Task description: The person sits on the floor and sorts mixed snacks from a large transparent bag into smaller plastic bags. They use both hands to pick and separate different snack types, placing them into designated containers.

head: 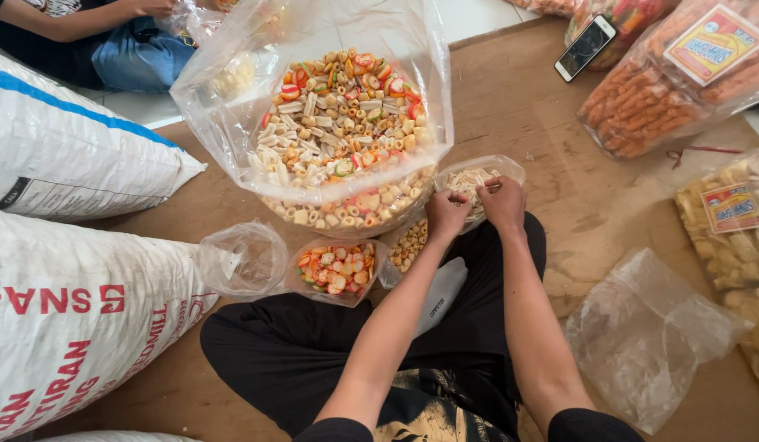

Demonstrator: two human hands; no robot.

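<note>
Left of the big clear bag (pixel 314 123) of mixed cream, orange and red-green snack pieces: white woven sacks (pixel 68 311), an empty small bag (pixel 247 258), then a small filled bag (pixel 338 268) of red and orange bits just below it. At the big bag's lower right edge, left hand (pixel 447 214) and right hand (pixel 502 201), both curled closed, pinching the rim of a small clear bag (pixel 478 176) of pale stick-shaped pieces on the brown floor (pixel 560 147). Farther right, a phone (pixel 585 47) and packs of orange sticks (pixel 674 82).
</note>
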